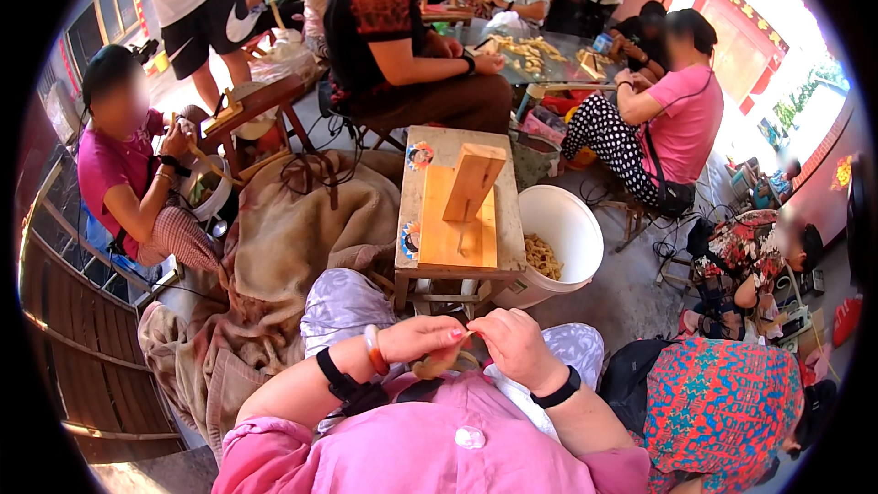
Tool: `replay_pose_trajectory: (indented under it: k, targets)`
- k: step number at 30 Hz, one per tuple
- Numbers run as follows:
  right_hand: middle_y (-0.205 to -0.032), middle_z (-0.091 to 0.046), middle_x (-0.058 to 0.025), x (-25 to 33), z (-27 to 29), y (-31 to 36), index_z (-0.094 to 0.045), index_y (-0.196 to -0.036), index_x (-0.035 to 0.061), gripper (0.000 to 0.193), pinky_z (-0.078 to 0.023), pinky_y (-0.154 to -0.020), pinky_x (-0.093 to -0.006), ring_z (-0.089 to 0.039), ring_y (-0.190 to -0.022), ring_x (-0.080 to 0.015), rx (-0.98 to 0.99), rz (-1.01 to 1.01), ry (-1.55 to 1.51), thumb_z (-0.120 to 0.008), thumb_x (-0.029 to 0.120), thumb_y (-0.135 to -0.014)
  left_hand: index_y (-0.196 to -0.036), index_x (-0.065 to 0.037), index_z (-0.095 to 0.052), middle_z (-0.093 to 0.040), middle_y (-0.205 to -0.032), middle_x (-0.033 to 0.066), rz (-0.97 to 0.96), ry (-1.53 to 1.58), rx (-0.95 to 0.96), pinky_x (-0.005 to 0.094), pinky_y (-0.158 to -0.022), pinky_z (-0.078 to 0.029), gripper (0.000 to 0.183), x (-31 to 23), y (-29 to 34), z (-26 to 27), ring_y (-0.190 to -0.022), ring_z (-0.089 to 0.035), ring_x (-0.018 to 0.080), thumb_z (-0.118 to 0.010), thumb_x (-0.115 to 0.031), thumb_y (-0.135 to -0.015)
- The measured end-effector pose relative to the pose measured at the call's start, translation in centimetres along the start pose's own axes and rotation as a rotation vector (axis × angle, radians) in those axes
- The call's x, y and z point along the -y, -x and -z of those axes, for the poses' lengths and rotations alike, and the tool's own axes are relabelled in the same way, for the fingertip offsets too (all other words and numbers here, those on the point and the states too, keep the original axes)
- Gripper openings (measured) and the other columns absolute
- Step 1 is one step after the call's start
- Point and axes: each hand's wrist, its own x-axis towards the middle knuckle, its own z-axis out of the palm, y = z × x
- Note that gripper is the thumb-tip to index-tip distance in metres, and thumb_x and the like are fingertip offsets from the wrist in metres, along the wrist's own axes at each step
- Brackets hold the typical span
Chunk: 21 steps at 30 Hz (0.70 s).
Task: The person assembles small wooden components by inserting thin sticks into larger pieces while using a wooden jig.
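In front of my chest, both hands are closed with their fingertips almost meeting. My left hand and my right hand pinch a thin tan strip, which hangs in a loop below the fingers. What the strip is made of is too small to tell. Just beyond my hands stands a small wooden table bearing a wooden stand with an upright block. To its right, a white bucket contains a heap of curled tan pieces.
Brown blankets lie bunched at my left. Ahead, several people sit around a glass table strewn with tan pieces. A person in a pink top sits at the right, another at the left. Someone in a patterned top is close at my right.
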Motion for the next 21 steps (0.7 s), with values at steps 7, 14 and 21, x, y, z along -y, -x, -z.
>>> replay_pose_trajectory:
  k: [7, 14, 21]
  targets:
    - [-0.085, -0.059, -0.008, -0.3, 0.1, 0.3, -0.061, -0.1, 0.0055, 0.021, -0.045, -0.067, -0.038, -0.058, -0.074, -0.0269, -0.036, 0.135, 0.074, -0.059, 0.006, -0.079, -0.1, -0.004, -0.058, -0.057, -0.081, -0.0018, -0.186, -0.043, -0.134, 0.026, -0.069, -0.047, 0.024, 2.3, -1.3, -0.6, -0.076, -0.054, 0.0097, -0.053, -0.027, -0.101]
    - [-0.077, -0.058, -0.0054, -3.2, 0.5, 0.2, -0.061, -0.101, 0.0078, 0.022, -0.043, -0.064, -0.0376, -0.056, -0.069, -0.0248, -0.344, -0.004, 0.346, -0.061, 0.002, -0.08, -0.092, -0.007, -0.058, -0.056, -0.077, -0.0019, -0.138, 0.182, -0.323, 0.0207, -0.063, -0.041, 0.019, 1.6, -0.9, 2.0, -0.067, -0.048, 0.0054, -0.06, -0.025, -0.096]
    - [-0.088, -0.065, -0.0092, -0.3, -2.0, 0.6, -0.061, -0.109, 0.0066, 0.027, -0.051, -0.071, -0.0394, -0.064, -0.079, -0.0288, -0.068, 0.121, -0.183, -0.062, 0.005, -0.082, -0.124, -0.001, -0.057, -0.068, -0.107, 0.0076, -0.272, 0.142, -0.416, 0.0256, -0.082, -0.047, 0.031, -0.1, -1.5, -0.1, -0.091, -0.061, 0.0141, -0.054, -0.005, -0.094]
